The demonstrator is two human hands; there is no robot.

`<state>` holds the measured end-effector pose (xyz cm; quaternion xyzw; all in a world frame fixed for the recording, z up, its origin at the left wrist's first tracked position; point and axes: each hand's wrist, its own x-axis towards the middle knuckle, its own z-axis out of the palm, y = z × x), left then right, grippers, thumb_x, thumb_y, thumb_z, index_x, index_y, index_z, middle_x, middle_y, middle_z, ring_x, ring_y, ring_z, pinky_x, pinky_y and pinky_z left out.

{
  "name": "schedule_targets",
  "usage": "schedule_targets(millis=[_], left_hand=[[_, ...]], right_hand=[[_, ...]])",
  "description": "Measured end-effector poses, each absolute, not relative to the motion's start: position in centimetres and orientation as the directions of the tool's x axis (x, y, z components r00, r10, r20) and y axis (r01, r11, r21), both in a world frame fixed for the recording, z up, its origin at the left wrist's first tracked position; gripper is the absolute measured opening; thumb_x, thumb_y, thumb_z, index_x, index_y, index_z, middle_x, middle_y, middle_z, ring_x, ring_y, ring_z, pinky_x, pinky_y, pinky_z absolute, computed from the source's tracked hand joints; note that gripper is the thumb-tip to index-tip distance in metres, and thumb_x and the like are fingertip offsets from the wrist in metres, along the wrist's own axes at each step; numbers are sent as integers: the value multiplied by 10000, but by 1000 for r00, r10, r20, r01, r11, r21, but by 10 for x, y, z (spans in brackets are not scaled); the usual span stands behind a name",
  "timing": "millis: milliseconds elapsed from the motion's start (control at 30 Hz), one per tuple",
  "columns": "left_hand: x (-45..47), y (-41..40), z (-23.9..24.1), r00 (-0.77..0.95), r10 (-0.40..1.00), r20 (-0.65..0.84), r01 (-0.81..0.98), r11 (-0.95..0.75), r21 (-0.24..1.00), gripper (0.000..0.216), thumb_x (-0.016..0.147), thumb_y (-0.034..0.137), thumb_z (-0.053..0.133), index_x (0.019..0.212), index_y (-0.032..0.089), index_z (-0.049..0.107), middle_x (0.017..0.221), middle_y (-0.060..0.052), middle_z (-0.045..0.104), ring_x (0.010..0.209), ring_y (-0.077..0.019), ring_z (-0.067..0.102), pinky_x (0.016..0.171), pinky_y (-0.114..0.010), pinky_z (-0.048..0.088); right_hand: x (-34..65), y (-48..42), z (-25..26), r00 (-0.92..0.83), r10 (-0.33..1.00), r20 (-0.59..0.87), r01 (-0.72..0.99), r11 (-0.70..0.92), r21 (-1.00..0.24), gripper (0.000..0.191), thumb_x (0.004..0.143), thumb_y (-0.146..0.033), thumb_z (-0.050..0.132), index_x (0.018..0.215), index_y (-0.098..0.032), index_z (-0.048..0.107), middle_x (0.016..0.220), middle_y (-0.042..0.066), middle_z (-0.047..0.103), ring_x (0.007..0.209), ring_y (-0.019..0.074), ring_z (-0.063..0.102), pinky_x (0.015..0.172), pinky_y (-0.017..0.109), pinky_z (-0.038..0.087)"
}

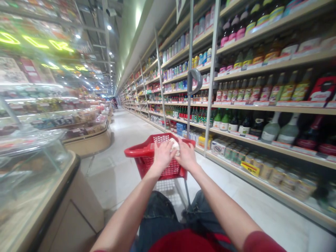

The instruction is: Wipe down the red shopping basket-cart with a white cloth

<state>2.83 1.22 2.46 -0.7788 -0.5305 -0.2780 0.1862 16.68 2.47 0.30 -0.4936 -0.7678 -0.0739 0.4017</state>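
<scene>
Both my hands are together at the red handle of a shopping basket cart [139, 151] in front of me. Between them sits a small crumpled white thing [175, 147], perhaps tissue or a thin bag; its kind is unclear. My left hand [164, 154] is closed, its thumb and forefinger against the white thing, the palm over the handle. From the other side, my right hand [186, 155] closes on the same thing, lying over the right end of the handle. Fingers partly hide the grip. A grey upright pole with a looped grey grip [194, 81] rises beyond the cart.
Shelves of bottles [249, 90] and cans line the right side, with a yellow price tag [250, 169] low down. At left stand a glass-topped counter [52, 168] and a curved display stand [90, 140]. A pale floor aisle [126, 120] runs ahead, with blurred people [114, 102] far off.
</scene>
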Motion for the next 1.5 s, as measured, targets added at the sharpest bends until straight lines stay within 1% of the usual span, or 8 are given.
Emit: schedule_targets(millis=[100, 200, 400, 567, 800, 1033, 1200, 1500], left_hand=[[7, 16, 28, 155, 730, 666, 966, -252, 52, 318, 886, 323, 359, 1131, 234, 541, 1149, -75, 613, 1073, -226, 537, 1069, -529, 153], [1, 17, 34, 46, 748, 662, 982, -154, 106, 323, 891, 275, 309, 1058, 209, 577, 1081, -85, 639, 1035, -234, 554, 1029, -527, 225], [41, 12, 34, 169, 775, 609, 946, -300, 119, 372, 849, 423, 402, 1146, 227, 514, 1246, -82, 550, 1132, -247, 490, 1028, -548, 221], [23, 9, 26, 209, 755, 621, 939, -332, 88, 374, 814, 343, 492, 1182, 273, 486, 1233, -50, 565, 1143, -228, 481, 1072, -545, 118], [-28, 8, 25, -132, 706, 696, 971, -50, 234, 336, 836, 291, 403, 1138, 209, 528, 1087, -91, 638, 1015, -257, 563, 1037, -574, 169], [37, 15, 24, 99, 729, 677, 957, -257, 138, 344, 850, 310, 415, 1183, 251, 479, 1188, -65, 584, 1109, -237, 504, 1056, -576, 148], [53, 17, 25, 166, 751, 639, 946, -303, 111, 346, 865, 373, 410, 1182, 259, 484, 1246, -61, 550, 1136, -234, 486, 1060, -589, 123], [-22, 9, 23, -10, 713, 701, 983, -123, 139, 337, 866, 368, 403, 1142, 220, 530, 1162, -90, 608, 1051, -250, 545, 1036, -602, 145]], right_hand=[[170, 25, 6, -219, 700, 680, 798, 530, -288, 711, 760, -355, 547, 1371, -133, 262, 1114, 112, 608, 1043, 220, 525, 928, 397, 264], [169, 25, 8, -207, 709, 674, 807, 513, -291, 565, 813, -337, 489, 1328, -150, 348, 1114, 111, 609, 1054, 221, 515, 932, 407, 244], [167, 27, 7, -196, 710, 676, 825, 492, -278, 341, 835, -211, 415, 1153, -190, 536, 1137, 89, 603, 1077, 213, 492, 936, 411, 236], [175, 28, 2, -216, 682, 699, 811, 524, -261, 422, 791, -207, 468, 1213, -187, 485, 1204, 100, 566, 1116, 219, 476, 966, 449, 234], [170, 26, -4, -188, 686, 703, 814, 509, -279, 397, 783, -157, 435, 1173, -175, 503, 1216, 108, 545, 1171, 224, 430, 1029, 522, 156], [167, 25, -5, -177, 706, 685, 838, 473, -271, 424, 776, -139, 421, 1195, -149, 488, 1256, 120, 514, 1205, 238, 394, 1043, 525, 149], [173, 26, -5, -187, 714, 675, 840, 472, -267, 438, 784, -126, 394, 1213, -156, 479, 1252, 126, 519, 1210, 239, 396, 1032, 543, 169], [172, 24, -5, -142, 732, 666, 842, 443, -307, 424, 803, -148, 389, 1214, -169, 491, 1298, 101, 497, 1255, 259, 353, 1029, 607, 109]])
